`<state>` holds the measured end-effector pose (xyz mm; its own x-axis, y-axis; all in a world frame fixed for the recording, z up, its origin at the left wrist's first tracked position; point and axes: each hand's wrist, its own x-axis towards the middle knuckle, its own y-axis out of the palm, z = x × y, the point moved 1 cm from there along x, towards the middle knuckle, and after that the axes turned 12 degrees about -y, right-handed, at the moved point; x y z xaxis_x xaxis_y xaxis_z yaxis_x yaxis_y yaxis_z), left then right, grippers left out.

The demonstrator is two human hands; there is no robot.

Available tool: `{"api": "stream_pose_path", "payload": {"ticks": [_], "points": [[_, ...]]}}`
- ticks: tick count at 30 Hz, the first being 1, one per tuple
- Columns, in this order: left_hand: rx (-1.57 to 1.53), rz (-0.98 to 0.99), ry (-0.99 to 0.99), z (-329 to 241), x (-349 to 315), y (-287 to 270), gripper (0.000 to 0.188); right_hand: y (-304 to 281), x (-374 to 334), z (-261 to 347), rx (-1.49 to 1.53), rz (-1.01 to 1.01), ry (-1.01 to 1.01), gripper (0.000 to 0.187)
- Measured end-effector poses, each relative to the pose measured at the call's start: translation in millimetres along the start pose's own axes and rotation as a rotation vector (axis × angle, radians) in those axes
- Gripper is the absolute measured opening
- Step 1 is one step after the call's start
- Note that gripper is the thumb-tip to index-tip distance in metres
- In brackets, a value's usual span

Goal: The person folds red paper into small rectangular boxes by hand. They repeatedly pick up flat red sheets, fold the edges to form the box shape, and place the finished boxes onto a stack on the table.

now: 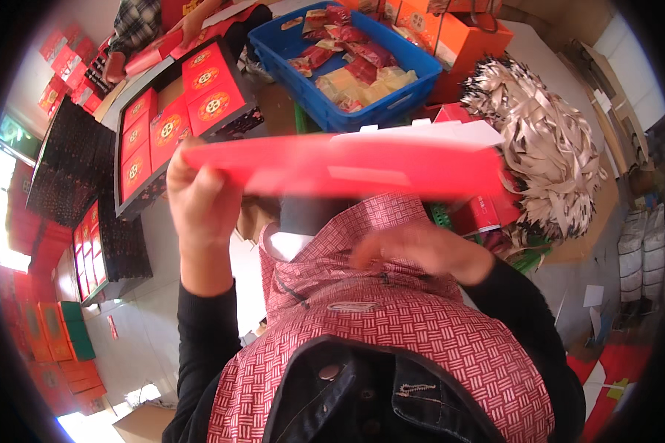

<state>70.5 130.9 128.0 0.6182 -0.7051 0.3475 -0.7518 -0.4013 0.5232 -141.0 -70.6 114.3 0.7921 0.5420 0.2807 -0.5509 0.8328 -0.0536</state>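
Observation:
My left hand is closed on one end of a long red cardboard piece, which it holds up in front of me. The piece is smeared by motion, and whether it is a folded box or a single sheet I cannot tell. Below it, before my red-and-white patterned apron, my right hand is blurred. Its fingers look stretched out to the left, apart from the red piece, with nothing visible in them.
A dark tray of red boxes stands left, near stacked black trays. Ahead is a blue crate with red and yellow packets. A heap of beige ribbons lies right, below an orange box. Another person's arm shows far left.

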Motion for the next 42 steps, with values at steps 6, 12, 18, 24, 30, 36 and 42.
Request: {"api": "stream_pose_path", "payload": {"ticks": [6, 12, 18, 24, 30, 36, 42], "points": [[0.367, -0.078, -0.529, 5, -44, 42, 0.018, -65, -2, -12, 0.530, -0.437, 0.031, 0.039], [0.447, -0.389, -0.846, 75, -71, 27, 0.023, -101, 18, -5, 0.372, -0.203, 0.379, 0.049], [0.340, -0.515, -0.942, 76, -66, 23, 0.023, -96, 87, -10, -0.200, 0.133, 0.566, 0.033], [0.380, -0.522, -1.014, 74, -57, 2, 0.035, -96, 111, -23, -0.315, 0.172, 0.455, 0.037], [0.376, -0.290, -0.697, 76, -54, -11, 0.057, -113, 115, -42, -0.470, 0.088, 0.463, 0.040], [0.487, -0.298, -0.739, 86, -54, -24, 0.043, -116, 136, -51, -0.461, 0.084, 0.601, 0.037], [0.397, -0.373, -0.694, 89, -58, -26, 0.044, -108, 135, -58, -0.545, 0.057, 0.395, 0.036]]}}
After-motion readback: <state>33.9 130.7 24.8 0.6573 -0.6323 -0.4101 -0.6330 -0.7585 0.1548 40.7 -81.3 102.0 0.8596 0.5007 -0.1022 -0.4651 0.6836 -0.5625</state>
